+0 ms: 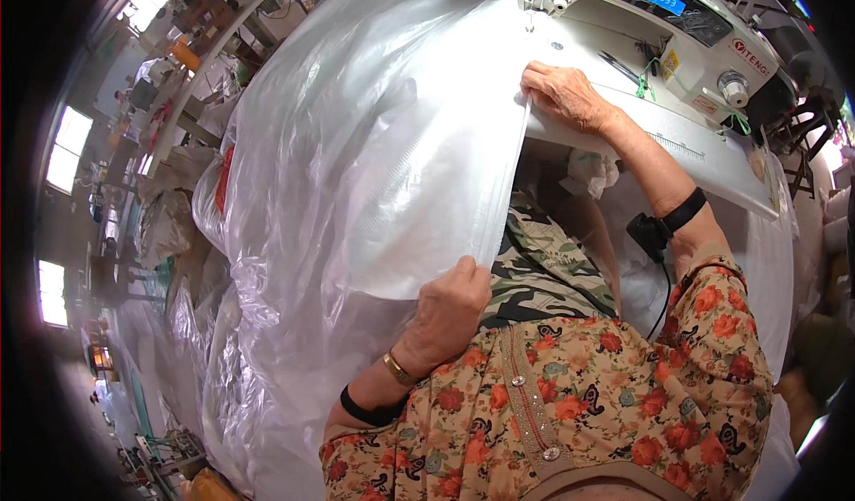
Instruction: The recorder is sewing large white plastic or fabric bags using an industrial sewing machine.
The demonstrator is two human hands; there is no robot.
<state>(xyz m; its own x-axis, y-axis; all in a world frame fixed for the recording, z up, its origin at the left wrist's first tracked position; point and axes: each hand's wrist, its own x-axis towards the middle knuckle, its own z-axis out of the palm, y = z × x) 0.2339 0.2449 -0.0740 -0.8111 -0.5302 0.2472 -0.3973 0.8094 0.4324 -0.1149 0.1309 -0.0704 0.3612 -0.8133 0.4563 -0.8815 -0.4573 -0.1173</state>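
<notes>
A large sheet of thin white fabric (pixel 419 145) spreads over the left of the sewing table and hangs down toward my lap. Its straight right edge runs taut between my two hands. My right hand (pixel 567 97) pinches that edge up on the table, just below the needle area of the white sewing machine (pixel 614 7). Lower down, my left hand (pixel 452 309) is closed on the same edge near its corner, close to my body. The fingertips of both hands are partly hidden by the hands themselves.
Clear plastic sheeting (pixel 258 314) bunches left of the fabric. Thread snips (pixel 621 67) with green thread lie under the machine arm. A ruler scale (pixel 677 145) runs along the table's front edge. Cluttered shelving (pixel 191 100) stands at far left.
</notes>
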